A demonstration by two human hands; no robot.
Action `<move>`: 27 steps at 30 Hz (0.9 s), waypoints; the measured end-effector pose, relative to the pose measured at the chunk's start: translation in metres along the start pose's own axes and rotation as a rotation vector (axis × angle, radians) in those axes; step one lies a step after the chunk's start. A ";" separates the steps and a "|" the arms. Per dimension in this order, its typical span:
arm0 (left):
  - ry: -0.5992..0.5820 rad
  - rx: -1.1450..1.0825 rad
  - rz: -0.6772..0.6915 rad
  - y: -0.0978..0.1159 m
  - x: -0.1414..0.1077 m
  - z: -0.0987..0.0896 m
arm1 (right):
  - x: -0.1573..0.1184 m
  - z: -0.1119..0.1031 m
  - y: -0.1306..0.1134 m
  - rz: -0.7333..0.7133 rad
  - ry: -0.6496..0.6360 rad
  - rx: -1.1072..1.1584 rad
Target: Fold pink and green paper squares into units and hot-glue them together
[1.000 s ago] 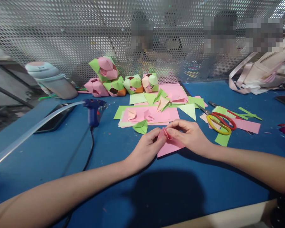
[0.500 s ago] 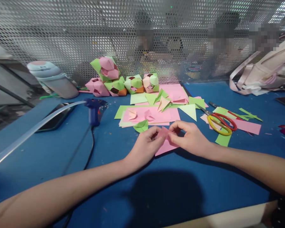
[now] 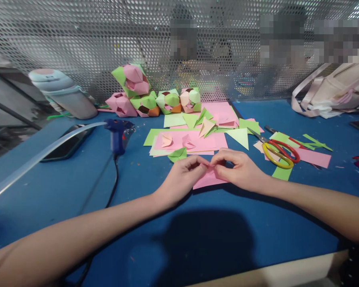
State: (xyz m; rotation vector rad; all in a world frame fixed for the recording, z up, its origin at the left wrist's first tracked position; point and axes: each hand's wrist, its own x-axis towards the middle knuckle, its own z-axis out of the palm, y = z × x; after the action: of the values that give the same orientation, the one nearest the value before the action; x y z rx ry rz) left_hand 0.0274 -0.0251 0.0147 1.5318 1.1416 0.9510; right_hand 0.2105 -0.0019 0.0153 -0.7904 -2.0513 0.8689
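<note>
Pink paper (image 3: pixel 209 180), between left hand (image 3: pixel 179 178) and right hand (image 3: pixel 241 170), both pinching its far part (fingertips very close).

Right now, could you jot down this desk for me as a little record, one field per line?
Left hand: pinching pink paper
Right hand: pinching the same paper
Beyond hands: green fold, partly hidden
Left side: glue gun, phone, bottle
Right side: scissors on paper scraps
Back: five paper balls, one atop others
Behind: metal mesh
Table: blue
</note>
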 end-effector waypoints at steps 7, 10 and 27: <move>-0.029 -0.079 -0.022 -0.001 0.001 -0.002 | -0.002 0.001 0.007 -0.184 0.039 -0.094; -0.060 -0.099 -0.043 0.000 0.001 -0.003 | -0.004 0.002 0.010 -0.241 0.042 -0.142; -0.021 0.103 0.019 0.005 0.000 -0.001 | -0.003 0.002 0.010 -0.209 -0.005 -0.162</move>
State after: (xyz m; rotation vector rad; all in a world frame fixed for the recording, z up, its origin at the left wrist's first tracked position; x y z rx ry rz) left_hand 0.0279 -0.0251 0.0200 1.6343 1.1786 0.8990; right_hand 0.2125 0.0011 0.0049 -0.6437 -2.1829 0.5953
